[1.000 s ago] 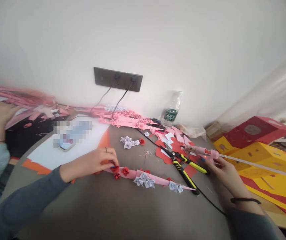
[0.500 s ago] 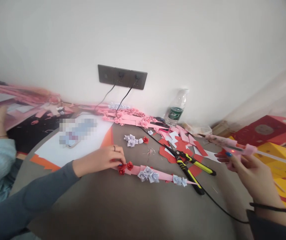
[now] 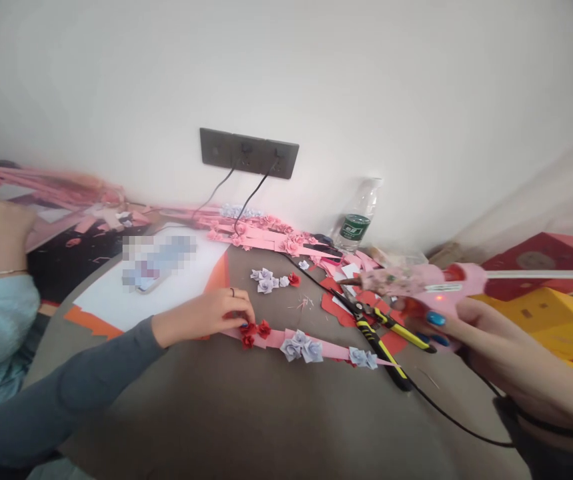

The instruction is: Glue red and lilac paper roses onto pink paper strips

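My right hand (image 3: 471, 333) is wrapped round the handle of a pink hot glue gun (image 3: 416, 283), its nozzle pointing left and a red light glowing on its side. A clear glue stick (image 3: 541, 274) sticks out of the back. With closed fingers, my left hand (image 3: 221, 312) grips a red paper flower (image 3: 249, 337) at the left end of a pink paper strip (image 3: 272, 338). Pale blue paper flowers (image 3: 302, 347) sit along the strip, which lies on the table. My fingertips partly hide the strip's left end.
Yellow-and-black pliers (image 3: 373, 330) lie on red paper scraps (image 3: 333, 303). Loose paper flowers (image 3: 265, 281) and finished pink strips (image 3: 266, 238) are beyond. A water bottle (image 3: 356, 223) stands by the wall. At left are a blurred phone-like object (image 3: 161, 263) and another person's arm (image 3: 3, 267).
My right hand has brought the glue gun left and nearer, turning it more side-on. My left hand stays at the red flower. The other person's arm has shifted slightly right.
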`<state>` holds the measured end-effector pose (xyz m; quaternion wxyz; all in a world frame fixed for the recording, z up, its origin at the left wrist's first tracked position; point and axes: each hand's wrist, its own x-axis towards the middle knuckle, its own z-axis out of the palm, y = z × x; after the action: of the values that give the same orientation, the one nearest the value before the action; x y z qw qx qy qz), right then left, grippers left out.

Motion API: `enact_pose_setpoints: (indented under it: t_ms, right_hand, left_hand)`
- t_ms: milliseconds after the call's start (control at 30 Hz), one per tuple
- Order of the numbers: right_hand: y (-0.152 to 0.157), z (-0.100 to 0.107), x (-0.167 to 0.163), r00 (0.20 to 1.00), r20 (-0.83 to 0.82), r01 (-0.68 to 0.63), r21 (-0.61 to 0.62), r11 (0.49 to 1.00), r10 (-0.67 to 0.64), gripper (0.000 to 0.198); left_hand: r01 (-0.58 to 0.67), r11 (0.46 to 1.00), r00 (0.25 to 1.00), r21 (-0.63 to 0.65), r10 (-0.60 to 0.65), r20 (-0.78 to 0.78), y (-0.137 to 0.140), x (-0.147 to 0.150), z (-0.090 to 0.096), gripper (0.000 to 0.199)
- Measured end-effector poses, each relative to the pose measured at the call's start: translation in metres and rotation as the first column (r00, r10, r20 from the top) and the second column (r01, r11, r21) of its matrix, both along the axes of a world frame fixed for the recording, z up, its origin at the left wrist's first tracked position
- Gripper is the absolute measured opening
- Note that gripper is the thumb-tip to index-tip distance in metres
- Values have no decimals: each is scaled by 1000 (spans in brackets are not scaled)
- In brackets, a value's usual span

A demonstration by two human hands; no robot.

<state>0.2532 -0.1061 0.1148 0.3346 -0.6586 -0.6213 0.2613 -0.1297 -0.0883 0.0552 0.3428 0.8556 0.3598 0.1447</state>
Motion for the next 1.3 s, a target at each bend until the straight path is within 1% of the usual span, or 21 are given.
enact_pose_setpoints:
  t_ms: [33, 67, 133, 167, 200, 267, 300, 400, 500, 533, 667, 833, 933, 1000, 1033, 1100, 1167, 1233, 1300]
  right_hand:
    - [3, 2, -9, 997, -20, -76, -48, 996, 75, 71]
    - [6, 4, -18, 987, -47, -161, -104, 982, 157, 69]
    - [15, 5, -37, 950, -80, -312, -188, 931, 302, 64]
    - [20, 5, -47, 922, -91, -387, -236, 891, 376, 60]
    - [25, 4, -56, 883, -103, -467, -288, 836, 457, 57]
    - [33, 0, -72, 817, -102, -564, -345, 750, 567, 52]
    - [36, -3, -79, 796, -79, -586, -350, 731, 601, 51]
    - [41, -10, -97, 750, 2, -623, -331, 708, 661, 51]
    - [43, -12, -111, 688, 29, -673, -349, 652, 726, 50]
    - [43, -12, -114, 669, 38, -687, -350, 637, 742, 49]
    - [46, -9, -124, 619, 89, -723, -325, 610, 780, 45]
    - [46, -8, -126, 542, 95, -769, -345, 538, 835, 43]
    - [45, -7, -123, 533, 67, -778, -353, 520, 843, 44]
    - [45, -7, -121, 539, 68, -773, -357, 525, 839, 46]
    - [45, -7, -120, 544, 76, -768, -356, 532, 836, 47]
    - [45, -6, -117, 563, 106, -752, -346, 562, 819, 49]
    - [45, -6, -115, 586, 133, -735, -329, 593, 800, 50]
    - [45, -5, -113, 603, 147, -725, -307, 616, 784, 52]
    - [46, -5, -112, 609, 150, -726, -289, 624, 778, 53]
  left_hand:
    - [-10, 1000, 1000, -11, 10, 2, 0, -1, 0, 20]
    - [-22, 1000, 1000, -19, 22, 0, -1, -4, -1, 20]
    - [-47, 999, 999, -22, 47, -19, -2, -10, -3, 19]
    - [-62, 998, 998, -16, 62, -34, -3, -14, -4, 18]
    - [-80, 997, 996, -6, 80, -48, -3, -18, -6, 18]
    - [-116, 993, 991, 15, 117, -64, -5, -28, -8, 18]
    - [-138, 990, 988, 22, 139, -62, -6, -32, -8, 18]
    - [-208, 978, 977, 30, 209, -30, -9, -42, -10, 15]
    - [-252, 967, 968, 26, 252, 6, -14, -47, -10, 12]
    - [-255, 967, 967, 25, 255, 14, -15, -48, -11, 12]
    - [-242, 970, 970, 25, 240, 46, -17, -48, -14, 11]
    - [-240, 971, 970, 5, 240, 45, -20, -46, -13, 10]
    - [-221, 975, 973, -26, 223, 64, -26, -47, -6, 11]
    - [-184, 982, 980, -46, 187, 67, -31, -49, -2, 12]
    - [-159, 986, 985, -56, 162, 61, -34, -50, 0, 12]
    - [-100, 993, 994, -67, 102, 27, -40, -51, 1, 13]
    - [-57, 997, 998, -47, 56, -26, -45, -50, -3, 15]
    - [-39, 999, 997, 1, 39, -70, -47, -48, -10, 17]
    - [-53, 998, 994, 27, 55, -98, -46, -45, -16, 19]
